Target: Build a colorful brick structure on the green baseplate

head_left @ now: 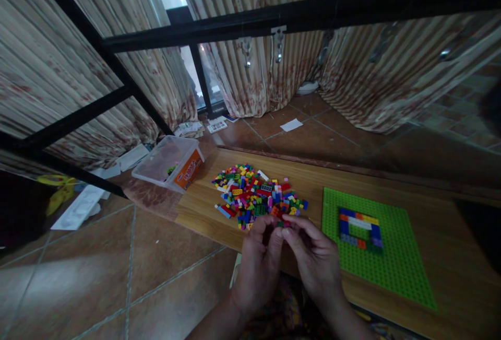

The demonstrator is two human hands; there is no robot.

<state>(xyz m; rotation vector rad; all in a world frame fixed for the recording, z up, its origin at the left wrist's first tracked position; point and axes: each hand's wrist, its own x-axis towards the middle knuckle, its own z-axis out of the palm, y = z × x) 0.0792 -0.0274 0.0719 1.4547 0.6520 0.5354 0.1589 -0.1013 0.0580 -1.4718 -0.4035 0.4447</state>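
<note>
From the head view we judge the main risk to be a slip: the small brick piece (282, 223) is pinched between both sets of fingertips just at the near edge of the brick pile (256, 194), so a hard squeeze could flick it into the pile or off the wooden board (450, 235) onto the tiled floor (117, 277). Our left hand (256, 261) and right hand (313, 259) meet, fingers curled closed on that piece. The green baseplate (395, 269), carrying a low brick frame (360, 227), lies right of the pile; a clear plastic box (168, 162) sits left.
</note>
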